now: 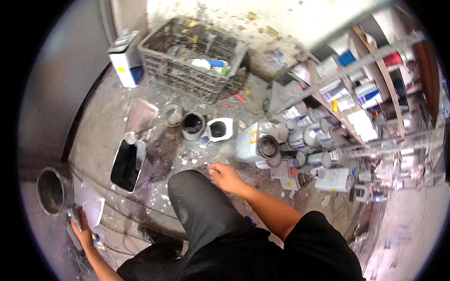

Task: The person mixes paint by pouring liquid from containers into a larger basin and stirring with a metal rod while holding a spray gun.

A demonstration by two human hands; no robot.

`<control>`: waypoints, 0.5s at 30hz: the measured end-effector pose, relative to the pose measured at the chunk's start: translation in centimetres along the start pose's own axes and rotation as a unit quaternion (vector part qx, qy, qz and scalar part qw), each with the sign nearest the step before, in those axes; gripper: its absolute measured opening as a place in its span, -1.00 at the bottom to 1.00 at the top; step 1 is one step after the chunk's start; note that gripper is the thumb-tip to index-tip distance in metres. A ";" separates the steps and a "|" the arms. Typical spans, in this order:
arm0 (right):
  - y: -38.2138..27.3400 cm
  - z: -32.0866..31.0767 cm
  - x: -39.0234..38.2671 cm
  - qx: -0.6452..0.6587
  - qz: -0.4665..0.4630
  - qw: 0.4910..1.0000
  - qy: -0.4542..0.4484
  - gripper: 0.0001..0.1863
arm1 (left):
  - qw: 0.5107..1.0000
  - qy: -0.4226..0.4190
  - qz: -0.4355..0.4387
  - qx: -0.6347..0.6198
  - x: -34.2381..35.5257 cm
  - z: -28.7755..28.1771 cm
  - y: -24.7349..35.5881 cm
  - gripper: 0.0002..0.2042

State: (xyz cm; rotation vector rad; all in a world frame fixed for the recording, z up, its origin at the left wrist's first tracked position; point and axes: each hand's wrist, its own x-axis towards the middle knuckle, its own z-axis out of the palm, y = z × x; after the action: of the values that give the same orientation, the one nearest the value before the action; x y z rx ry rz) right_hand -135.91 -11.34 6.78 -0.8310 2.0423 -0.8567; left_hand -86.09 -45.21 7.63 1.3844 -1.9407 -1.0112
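Note:
My left hand (83,228) is closed around a small grey metal tool (74,218), whose exact kind is too blurred to tell. Just beyond it is a round grey pot (63,191), open at the top; whether the tool touches it I cannot tell. A translucent white plastic piece (95,206) lies to the right of that hand. Over by my bent knee, my right hand (225,177) has its fingers curled, and what they hold, if anything, is hidden. A dark, open-topped rectangular container (125,166) stands on the floor between my hands.
A grimy plastic crate (183,77) with rubbish inside stands by the wall, beside a white-and-blue can (126,65). Black-stained tubs (193,125) sit on the spattered floor (93,136). Shelves (349,98) of paint cans fill the right, with jugs and tins below. Hoses run at lower left.

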 end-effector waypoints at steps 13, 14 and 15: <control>11.9 -11.7 -3.7 -0.197 0.040 0.871 0.448 0.12 | 0.998 0.011 -0.017 0.066 1.2 2.6 5.4 -0.73; 11.6 -12.0 -3.1 -0.208 0.051 0.881 0.422 0.18 | 0.997 0.015 -0.016 0.069 1.1 2.7 5.8 -0.73; 11.7 -12.1 -2.5 -0.208 0.073 0.887 0.406 0.19 | 0.996 0.010 -0.007 0.087 1.2 2.6 5.9 -0.73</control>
State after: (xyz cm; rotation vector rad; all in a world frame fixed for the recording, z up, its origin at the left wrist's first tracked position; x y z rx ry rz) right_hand -147.69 0.68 4.47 -0.5532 3.0658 -0.7541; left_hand -91.61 -44.53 11.01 1.4989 -2.0470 -0.8481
